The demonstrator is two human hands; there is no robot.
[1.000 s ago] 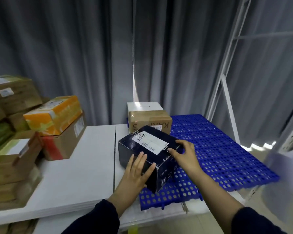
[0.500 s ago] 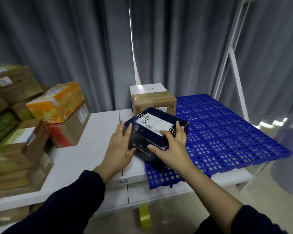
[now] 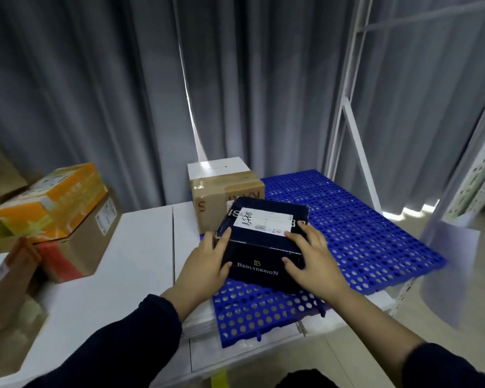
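Note:
A dark navy box [image 3: 259, 245] with a white label on top and gold lettering on its near face sits on the blue perforated mat [image 3: 361, 242]. My left hand [image 3: 205, 261] presses against its left side, fingers reaching up to the top corner. My right hand [image 3: 311, 259] lies over the box's near right corner, fingers on the top edge and thumb on the front face. Just behind the navy box stands a brown taped carton [image 3: 213, 197] with a white box [image 3: 217, 168] behind it.
The white table [image 3: 129, 256] carries a stack at the left: an orange box [image 3: 53, 200] on a brown carton [image 3: 81, 245], with more cartons [image 3: 6, 278] at the far left. Grey curtains hang behind. A white metal rack frame [image 3: 347, 113] stands at the right.
The navy box has been turned and slid further onto the blue mat, its lettered face now toward me. Both hands moved with it, and the view shifted closer.

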